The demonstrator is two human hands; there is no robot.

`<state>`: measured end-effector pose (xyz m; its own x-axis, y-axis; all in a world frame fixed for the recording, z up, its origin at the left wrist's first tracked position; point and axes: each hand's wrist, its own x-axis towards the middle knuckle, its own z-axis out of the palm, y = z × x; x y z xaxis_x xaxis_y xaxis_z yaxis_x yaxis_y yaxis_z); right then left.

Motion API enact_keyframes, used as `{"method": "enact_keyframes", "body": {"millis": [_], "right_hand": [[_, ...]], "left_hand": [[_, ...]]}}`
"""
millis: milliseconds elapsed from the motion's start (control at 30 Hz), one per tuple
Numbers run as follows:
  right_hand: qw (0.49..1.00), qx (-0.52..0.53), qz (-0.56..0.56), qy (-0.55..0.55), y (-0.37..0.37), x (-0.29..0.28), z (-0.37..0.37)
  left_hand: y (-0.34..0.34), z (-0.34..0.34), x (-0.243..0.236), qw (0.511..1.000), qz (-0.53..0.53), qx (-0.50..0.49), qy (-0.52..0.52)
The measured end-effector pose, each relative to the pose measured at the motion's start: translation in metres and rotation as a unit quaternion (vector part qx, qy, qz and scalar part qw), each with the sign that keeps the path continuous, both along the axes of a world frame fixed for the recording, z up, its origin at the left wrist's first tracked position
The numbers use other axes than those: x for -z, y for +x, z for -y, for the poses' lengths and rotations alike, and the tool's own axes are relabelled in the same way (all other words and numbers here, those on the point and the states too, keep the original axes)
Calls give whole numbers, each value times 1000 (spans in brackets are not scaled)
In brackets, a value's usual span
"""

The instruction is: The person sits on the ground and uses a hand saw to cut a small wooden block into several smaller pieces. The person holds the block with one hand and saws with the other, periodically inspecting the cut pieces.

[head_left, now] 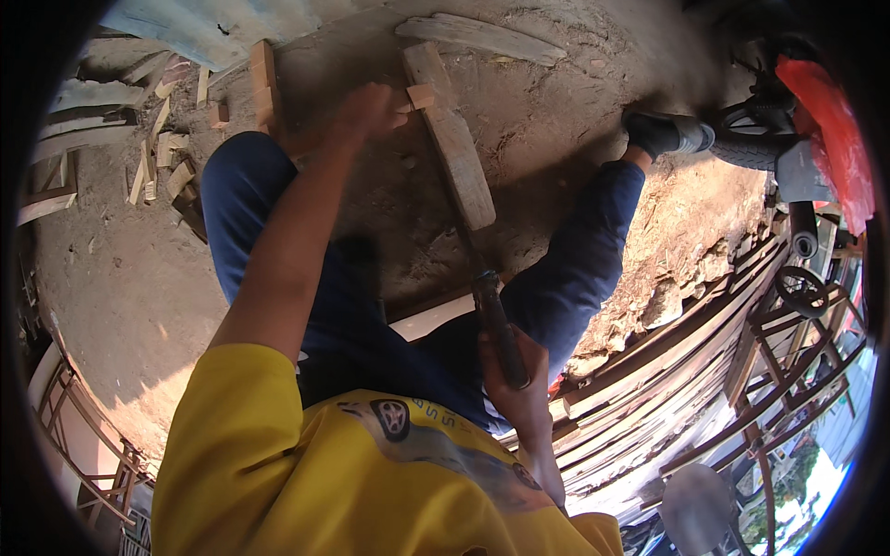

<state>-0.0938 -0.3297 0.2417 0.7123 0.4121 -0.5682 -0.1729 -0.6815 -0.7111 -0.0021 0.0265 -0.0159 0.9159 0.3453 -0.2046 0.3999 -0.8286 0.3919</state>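
Observation:
My left hand is closed, with its fingertips on a small light wooden block. The block touches the upper part of a thick, worn wooden plank lying on the dirt. My right hand grips the black handle of a long, thin, dark tool close to my body. From the handle its narrow shaft runs away from me, along the left side of the plank toward the block. Whether the shaft has a sharp edge I cannot tell.
Beside my left knee stands an upright wooden piece, with several wood offcuts farther left. A loose board lies beyond the plank. Stacked timber fills the right, below a wheel and a red plastic bag.

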Motion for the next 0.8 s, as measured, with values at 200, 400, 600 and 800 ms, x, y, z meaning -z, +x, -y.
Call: {"method": "enact_keyframes", "body": {"millis": [200, 400, 600, 800], "right_hand": [[998, 2, 57, 23, -20, -14, 16], [999, 41, 1, 24, -6, 0, -8], [998, 39, 6, 46, -4, 8, -4], [997, 65, -7, 33, -14, -19, 15]], "left_hand": [[8, 3, -14, 997, -72, 17, 0], [15, 6, -24, 990, -138, 33, 8], [10, 7, -11, 997, -75, 1, -10], [15, 11, -28, 993, -106, 32, 45]]}}
